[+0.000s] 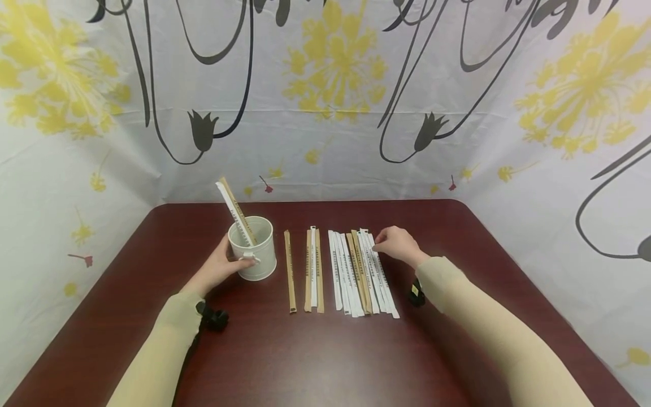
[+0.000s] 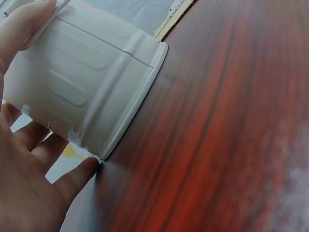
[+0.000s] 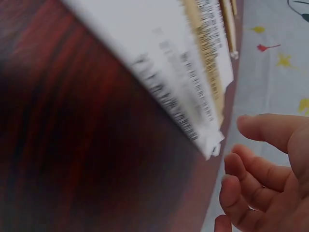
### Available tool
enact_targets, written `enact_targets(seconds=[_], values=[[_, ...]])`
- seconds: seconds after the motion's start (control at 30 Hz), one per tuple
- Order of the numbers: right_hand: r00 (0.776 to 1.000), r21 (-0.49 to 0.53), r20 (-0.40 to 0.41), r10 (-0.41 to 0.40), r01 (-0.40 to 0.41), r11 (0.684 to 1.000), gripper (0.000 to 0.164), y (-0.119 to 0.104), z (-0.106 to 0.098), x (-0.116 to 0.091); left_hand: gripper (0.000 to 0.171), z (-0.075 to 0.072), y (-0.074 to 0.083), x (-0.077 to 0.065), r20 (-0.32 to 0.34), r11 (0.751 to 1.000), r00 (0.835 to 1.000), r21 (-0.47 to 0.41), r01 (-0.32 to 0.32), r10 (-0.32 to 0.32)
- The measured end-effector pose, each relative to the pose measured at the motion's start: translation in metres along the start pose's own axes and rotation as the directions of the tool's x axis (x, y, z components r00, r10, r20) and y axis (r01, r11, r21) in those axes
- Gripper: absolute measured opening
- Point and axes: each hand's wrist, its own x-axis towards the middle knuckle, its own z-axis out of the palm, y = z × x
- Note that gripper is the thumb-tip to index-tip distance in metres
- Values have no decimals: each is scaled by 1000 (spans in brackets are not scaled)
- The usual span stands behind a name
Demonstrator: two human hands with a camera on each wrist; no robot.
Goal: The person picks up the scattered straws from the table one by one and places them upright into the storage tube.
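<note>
My left hand (image 1: 220, 265) grips a small white bucket (image 1: 258, 260) on the table's left side, thumb on its near side and fingers round the left, as the left wrist view also shows. Two slim paper-wrapped sticks, one white and one tan, lean out of the bucket (image 1: 235, 212). At the right end of a row of several white and tan wrapped sticks (image 1: 351, 271) is my right hand (image 1: 399, 244). Its thumb and loosely bent fingers (image 3: 234, 191) stand apart beside the sticks' far ends in the right wrist view, with nothing between them.
A single tan wrapped stick (image 1: 290, 271) lies right of the bucket. Beside it is a small group of two tan sticks and a white one (image 1: 313, 270). All lie on the dark red-brown table (image 1: 305, 362). Patterned fabric (image 1: 335, 164) hangs behind and at the sides.
</note>
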Motion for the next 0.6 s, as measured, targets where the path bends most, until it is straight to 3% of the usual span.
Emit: enact_targets(seconds=[0.33, 0.6], values=[[997, -31, 50, 50, -49, 998, 19, 16, 9, -4, 89, 1, -1, 0, 3, 1000, 1000, 0, -2, 2], [996, -60, 43, 74, -71, 996, 20, 17, 10, -2, 89, 0, 1, 0, 1, 1000, 1000, -3, 18, -18]])
